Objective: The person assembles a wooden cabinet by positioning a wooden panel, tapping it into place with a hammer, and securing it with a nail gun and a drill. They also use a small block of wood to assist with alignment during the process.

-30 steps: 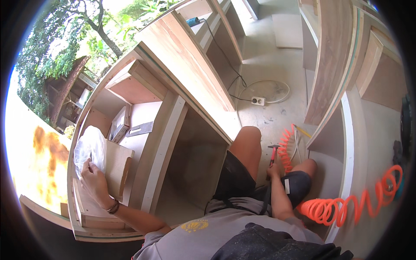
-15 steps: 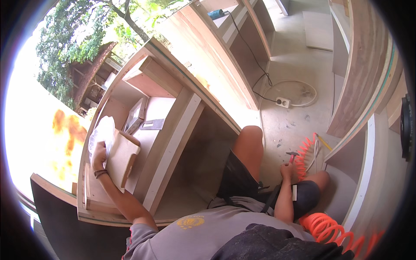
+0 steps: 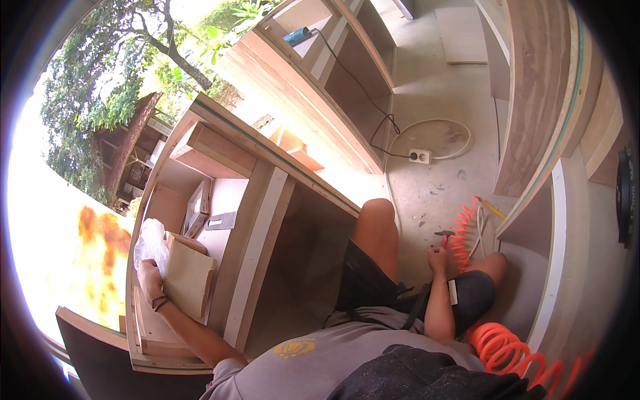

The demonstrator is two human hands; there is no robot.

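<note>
At the left, my left hand (image 3: 151, 275) has its fingers closed round a clear plastic bag (image 3: 149, 241), bunched up above the knuckles. Right beside it a tan cardboard box (image 3: 189, 279) lies tilted in the upper compartment of a wooden cabinet (image 3: 261, 233); whether my fingers also touch the box I cannot tell. My right hand (image 3: 437, 259) rests by my right knee, closed round a hammer (image 3: 445, 240) with a red handle and dark head. The hammer is held upright, clear of any surface.
Deeper in the compartment lie a narrow box (image 3: 197, 208) and a dark flat plate (image 3: 221, 221). A blue corded power tool (image 3: 297, 36) sits on another cabinet, its cord running to a white socket block (image 3: 419, 157) on the floor. An orange coiled hose (image 3: 461, 233) lies beyond my right hand.
The whole view has shifted, so the cabinet appears lower and further left. Within it, my left hand, the bag and the box have moved slightly right. My right hand still grips the hammer.
</note>
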